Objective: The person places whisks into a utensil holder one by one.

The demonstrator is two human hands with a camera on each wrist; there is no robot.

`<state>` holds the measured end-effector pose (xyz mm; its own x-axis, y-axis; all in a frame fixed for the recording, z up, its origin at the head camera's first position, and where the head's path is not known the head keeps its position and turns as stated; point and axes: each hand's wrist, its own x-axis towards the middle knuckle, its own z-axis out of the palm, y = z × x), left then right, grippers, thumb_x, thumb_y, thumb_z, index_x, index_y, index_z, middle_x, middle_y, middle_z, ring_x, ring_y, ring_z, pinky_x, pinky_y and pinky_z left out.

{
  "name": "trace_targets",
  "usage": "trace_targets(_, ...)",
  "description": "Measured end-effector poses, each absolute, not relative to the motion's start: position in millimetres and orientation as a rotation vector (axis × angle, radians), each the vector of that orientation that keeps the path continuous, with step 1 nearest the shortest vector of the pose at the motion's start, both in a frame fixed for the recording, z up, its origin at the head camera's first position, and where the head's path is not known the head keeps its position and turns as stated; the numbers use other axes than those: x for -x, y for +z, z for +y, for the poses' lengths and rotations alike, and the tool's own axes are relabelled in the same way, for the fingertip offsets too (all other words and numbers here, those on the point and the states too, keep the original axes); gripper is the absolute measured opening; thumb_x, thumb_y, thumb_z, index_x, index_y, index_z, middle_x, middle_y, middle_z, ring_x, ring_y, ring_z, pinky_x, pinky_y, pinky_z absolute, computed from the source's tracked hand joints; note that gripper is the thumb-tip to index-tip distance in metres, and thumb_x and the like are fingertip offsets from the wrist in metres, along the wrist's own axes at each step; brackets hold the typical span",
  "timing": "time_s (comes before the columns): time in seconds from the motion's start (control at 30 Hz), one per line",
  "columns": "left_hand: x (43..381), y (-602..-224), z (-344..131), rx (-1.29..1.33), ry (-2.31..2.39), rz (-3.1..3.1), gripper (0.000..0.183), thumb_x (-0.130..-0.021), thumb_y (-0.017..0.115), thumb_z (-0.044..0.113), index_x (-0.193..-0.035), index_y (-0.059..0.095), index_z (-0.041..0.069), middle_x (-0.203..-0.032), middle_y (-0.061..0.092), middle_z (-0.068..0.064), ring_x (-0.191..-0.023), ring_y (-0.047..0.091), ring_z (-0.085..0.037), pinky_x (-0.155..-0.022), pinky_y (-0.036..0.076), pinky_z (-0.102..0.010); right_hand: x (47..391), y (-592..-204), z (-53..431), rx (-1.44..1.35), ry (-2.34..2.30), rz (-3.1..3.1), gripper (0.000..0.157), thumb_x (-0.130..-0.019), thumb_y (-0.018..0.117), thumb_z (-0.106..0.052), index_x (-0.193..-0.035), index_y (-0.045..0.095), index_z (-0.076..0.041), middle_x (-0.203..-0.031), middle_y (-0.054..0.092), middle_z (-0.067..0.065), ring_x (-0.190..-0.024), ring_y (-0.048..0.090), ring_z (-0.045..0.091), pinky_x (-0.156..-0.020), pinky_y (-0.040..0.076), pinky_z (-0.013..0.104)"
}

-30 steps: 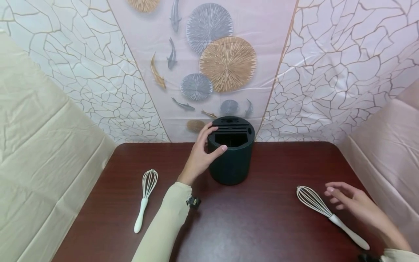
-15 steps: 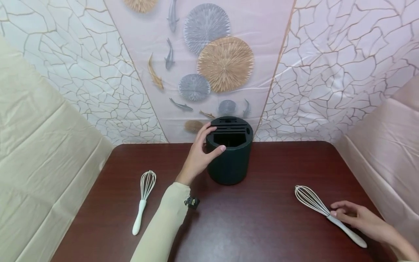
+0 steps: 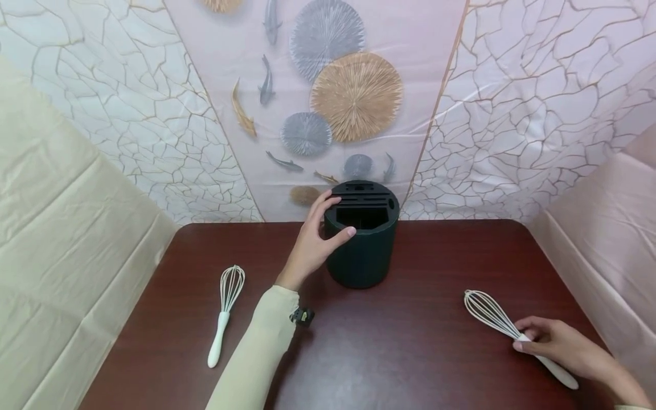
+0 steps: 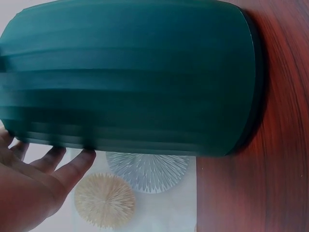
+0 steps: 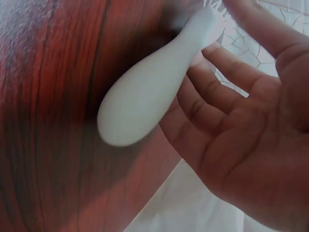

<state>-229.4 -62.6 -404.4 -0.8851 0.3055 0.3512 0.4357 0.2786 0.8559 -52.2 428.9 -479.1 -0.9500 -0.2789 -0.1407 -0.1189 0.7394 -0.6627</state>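
A round, dark green knife block [image 3: 360, 256] stands upright at the table's back, with narrow slots and a wider opening in its black top. My left hand [image 3: 314, 242] holds it at the left, thumb at the front rim and fingers at the far side. In the left wrist view, fingertips [image 4: 87, 155] touch its green wall [image 4: 145, 87]. At the right, a whisk [image 3: 489, 312] with white wires and a white handle lies slanted. My right hand [image 3: 561, 344] pinches it where the wires meet the handle. The handle's thick end [image 5: 137, 101] shows free of the palm in the right wrist view.
A second white whisk [image 3: 221, 327] lies on the left part of the dark red-brown table [image 3: 389, 353]. A patterned cloth [image 3: 430, 57] hangs right behind the table, and beige cloth [image 3: 66, 239] flanks both sides.
My right hand has come down from above the whisk to its neck, and thumb and fingers have closed there. My left hand and the knife block stay in place.
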Motion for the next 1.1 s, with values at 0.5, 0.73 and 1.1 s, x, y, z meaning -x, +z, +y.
trace_targets(0.5, 227.7, -402.5, -62.9, 0.678, -1.664, -2.452, 0.068, -0.095, 0.076, 0.052, -0.155, 0.047, 0.039, -0.173, 0.023, 0.013, -0.155, 0.028, -0.010, -0.122, 0.035, -0.053, 62.0, -477.4, 405.4, 0.159, -1.257, 2.498, 0.026, -0.108, 0.060, -0.012, -0.118, 0.062, 0.011, -0.093, 0.067, -0.006, -0.079, 0.058, -0.001, -0.063, 0.055, 0.028)
trace_targets(0.73, 228.6, -401.6, -61.2, 0.686, -1.664, -2.452, 0.069, -0.095, 0.076, 0.052, -0.156, 0.047, 0.038, -0.174, 0.023, 0.012, -0.155, 0.027, -0.008, -0.121, 0.035, -0.053, 72.2, -469.6, 385.1, 0.024, -1.269, 2.445, 0.036, -0.112, 0.053, -0.022, -0.129, 0.057, 0.009, -0.112, 0.070, 0.013, -0.091, 0.064, 0.005, -0.071, 0.059, 0.034)
trace_targets(1.1, 227.2, -401.6, -61.3, 0.679, -1.659, -2.443, 0.069, -0.095, 0.075, 0.053, -0.156, 0.047, 0.037, -0.174, 0.023, 0.012, -0.156, 0.027, -0.010, -0.120, 0.036, -0.054, 85.6, -463.7, 357.2, -0.074, -1.291, 2.494, 0.041, -0.111, 0.055, -0.032, -0.131, 0.060, 0.005, -0.115, 0.069, 0.012, -0.093, 0.062, 0.011, -0.074, 0.057, 0.034)
